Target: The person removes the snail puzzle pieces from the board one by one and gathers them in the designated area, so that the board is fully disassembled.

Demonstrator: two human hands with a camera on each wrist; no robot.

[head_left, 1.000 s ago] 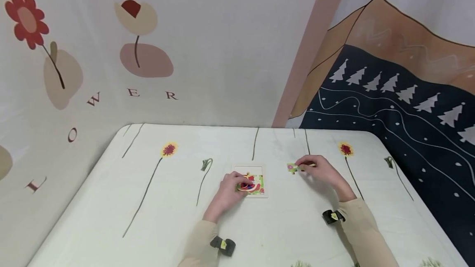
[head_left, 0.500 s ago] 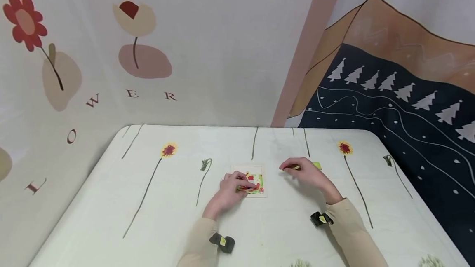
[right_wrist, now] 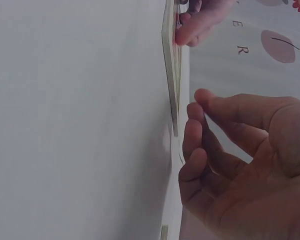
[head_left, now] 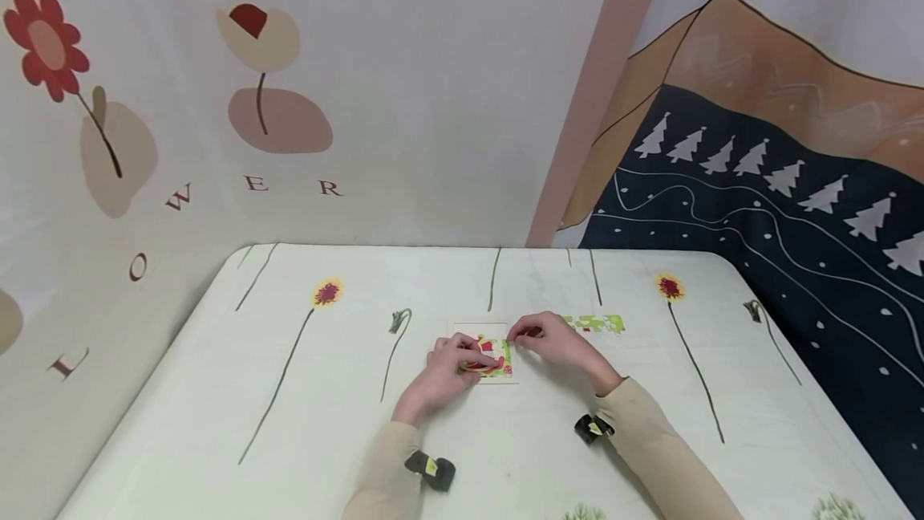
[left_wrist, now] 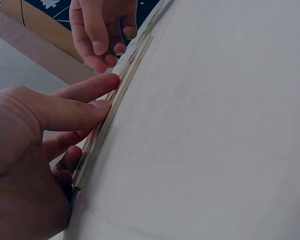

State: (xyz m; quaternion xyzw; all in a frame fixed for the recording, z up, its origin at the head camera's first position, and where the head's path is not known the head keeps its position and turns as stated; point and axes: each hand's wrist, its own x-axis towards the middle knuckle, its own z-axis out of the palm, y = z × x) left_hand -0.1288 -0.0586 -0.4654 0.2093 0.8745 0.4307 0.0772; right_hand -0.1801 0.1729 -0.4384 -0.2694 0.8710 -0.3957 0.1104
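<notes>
My left hand (head_left: 442, 371) lies over the left side of a small jigsaw puzzle (head_left: 503, 358) in a pale square tray (head_left: 496, 381). In the left wrist view its extended index finger and thumb press on the thin tray near the puzzle's surface. The right hand (head_left: 552, 339) is at the tray's right edge, fingertips bent and thumb near the index finger in the right wrist view. No puzzle piece shows plainly between those fingertips. Several loose green puzzle pieces (head_left: 595, 323) lie just right of the right hand, partly covered by it.
A white cloth (head_left: 325, 424) printed with flowers covers the table. Behind stands a pale wall hanging (head_left: 433, 103) with flower prints. A dark hanging (head_left: 722, 199) with white trees borders the right side. Each wrist wears a black strap device (head_left: 433, 469).
My right hand has moved left from the loose pieces to the tray's right edge, uncovering more green pieces behind it. The left hand stays on the puzzle.
</notes>
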